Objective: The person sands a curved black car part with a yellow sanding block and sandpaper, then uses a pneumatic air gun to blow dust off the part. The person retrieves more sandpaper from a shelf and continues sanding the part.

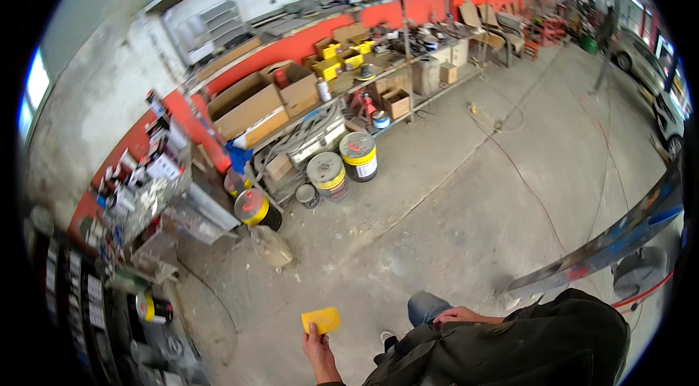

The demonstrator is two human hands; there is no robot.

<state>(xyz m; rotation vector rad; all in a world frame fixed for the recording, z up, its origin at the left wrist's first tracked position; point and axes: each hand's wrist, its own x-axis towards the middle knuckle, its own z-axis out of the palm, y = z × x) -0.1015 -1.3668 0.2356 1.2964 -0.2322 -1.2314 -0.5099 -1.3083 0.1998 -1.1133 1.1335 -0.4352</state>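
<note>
Left grip on flat yellow rectangle

the fingers of the left grip behind the flat yellow piece are hidden by it, and its sleeve is cut off by the lower edge. the right grip is partly lost behind the dark jacket; whether it holds anything cannot be told. one shoe shows only in part. the curved panel and the white car run into the dark right rim. deep inside the cardboard box, nothing can be made out. small items crowding the left counter are too blurred to tell apart.
</note>
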